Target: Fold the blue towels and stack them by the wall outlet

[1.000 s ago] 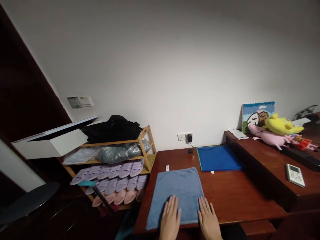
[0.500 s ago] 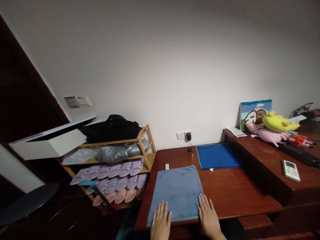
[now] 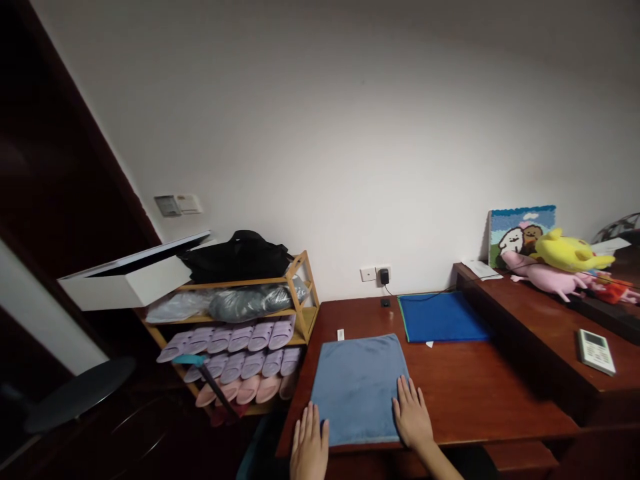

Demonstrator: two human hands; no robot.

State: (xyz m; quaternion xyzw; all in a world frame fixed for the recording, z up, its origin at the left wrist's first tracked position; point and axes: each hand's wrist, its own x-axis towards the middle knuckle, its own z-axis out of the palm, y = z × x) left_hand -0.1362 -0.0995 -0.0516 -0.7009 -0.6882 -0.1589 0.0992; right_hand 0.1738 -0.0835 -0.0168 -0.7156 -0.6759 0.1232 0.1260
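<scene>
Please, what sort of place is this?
Probably a room in a home, though I cannot be sure: rows of slippers sit on a wooden rack, plush toys lie at the right, and a grey-blue cloth is spread on a table.

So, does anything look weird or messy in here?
Yes, a bit: the white box sticks out past the left end of the wooden rack, so it might be wobbly. The grey-blue cloth, with the left hand and right hand at its sides, looks flat and fine.
</scene>
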